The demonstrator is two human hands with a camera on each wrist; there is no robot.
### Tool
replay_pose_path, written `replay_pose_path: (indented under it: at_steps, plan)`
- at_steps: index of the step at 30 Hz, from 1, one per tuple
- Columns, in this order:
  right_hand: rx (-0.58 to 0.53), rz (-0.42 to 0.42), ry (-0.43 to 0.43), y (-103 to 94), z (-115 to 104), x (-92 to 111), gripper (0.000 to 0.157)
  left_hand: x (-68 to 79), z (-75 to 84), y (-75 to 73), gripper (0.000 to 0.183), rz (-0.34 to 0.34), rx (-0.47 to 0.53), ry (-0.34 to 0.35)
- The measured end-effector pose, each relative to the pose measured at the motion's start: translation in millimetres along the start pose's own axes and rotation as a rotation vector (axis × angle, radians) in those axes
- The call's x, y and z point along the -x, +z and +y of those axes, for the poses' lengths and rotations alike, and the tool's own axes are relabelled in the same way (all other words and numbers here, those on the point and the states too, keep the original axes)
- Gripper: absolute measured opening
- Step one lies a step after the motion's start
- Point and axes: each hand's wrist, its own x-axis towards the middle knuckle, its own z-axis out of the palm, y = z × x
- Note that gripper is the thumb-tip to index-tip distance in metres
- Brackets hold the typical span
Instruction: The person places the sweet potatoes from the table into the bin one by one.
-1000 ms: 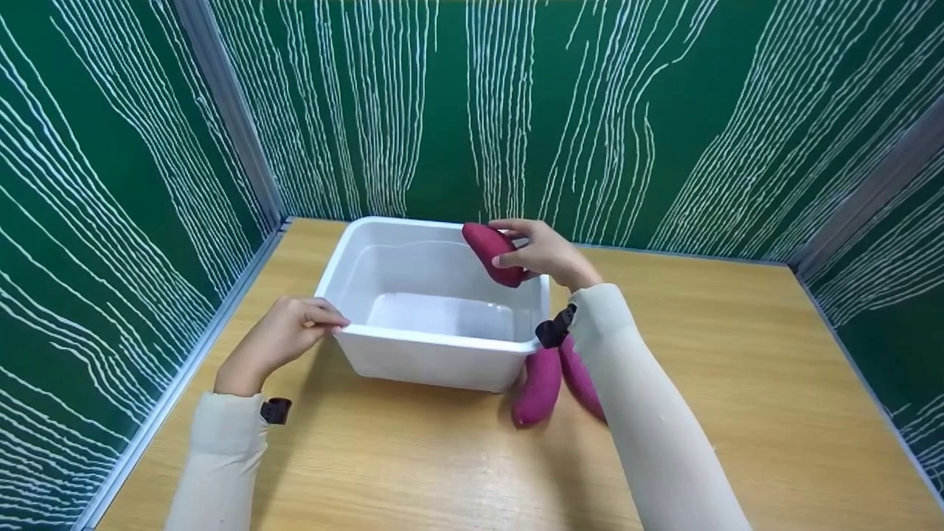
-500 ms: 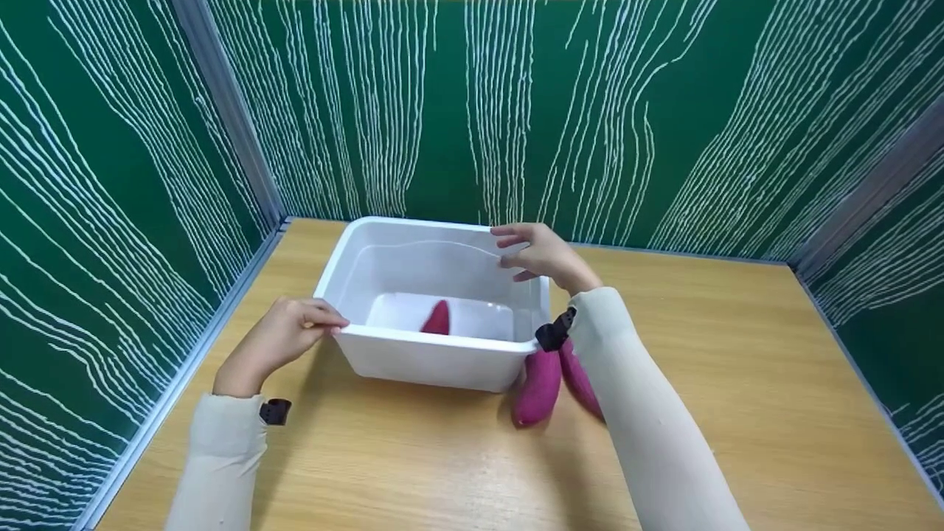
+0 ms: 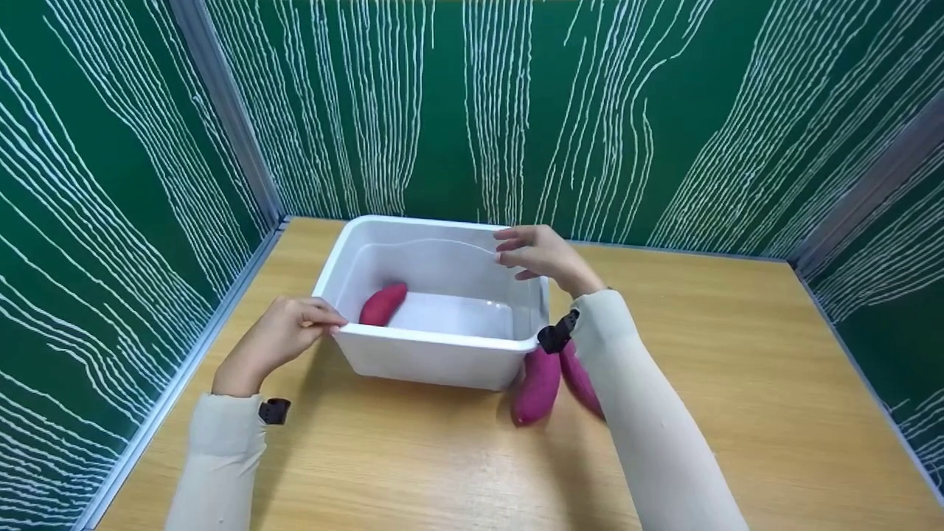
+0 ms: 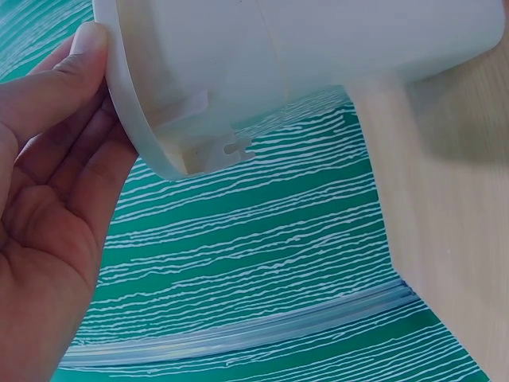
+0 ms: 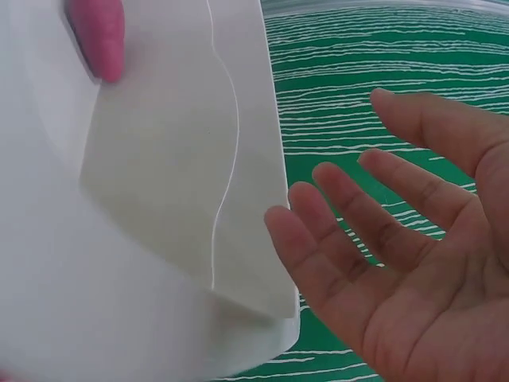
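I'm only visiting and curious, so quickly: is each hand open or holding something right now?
Left hand: closed, gripping the rim of the white bin.
Right hand: open, holding nothing.

The tabletop (image 3: 413, 464) shines near the front, soft shadows lie beside the tub (image 3: 428, 361), and both wrist views look hazy.

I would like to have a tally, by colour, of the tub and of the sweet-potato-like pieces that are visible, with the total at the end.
White tub: 1
Red sweet-potato-like piece, inside the tub: 1
Purple sweet-potato-like pieces, outside the tub, one partly behind the right sleeve: 2
Total: 4
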Motion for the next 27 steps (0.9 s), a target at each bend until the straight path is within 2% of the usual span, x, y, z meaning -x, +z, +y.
replay_pose_path:
  at_steps: [10, 15, 22, 27]
  plan:
    - [-0.052, 0.022, -0.020, -6.8, 8.3, 2.8, 0.044, -0.1, 0.8, -0.3, 0.020, 0.007, -0.008, 0.030]
    - [-0.077, 0.037, -0.017, -10.8, 11.5, 6.9, 0.042, 0.2, 1.9, -0.2, 0.020, 0.000, -0.002, 0.008]
    - [-0.087, 0.065, 0.033, -16.5, 16.5, 13.4, 0.049, 1.2, 3.1, -1.4, 0.021, -0.003, 0.003, -0.011]
    - [-0.114, 0.061, 0.028, -21.2, 21.1, 18.3, 0.047, 0.9, 3.5, -2.1, 0.020, -0.011, -0.003, -0.030]
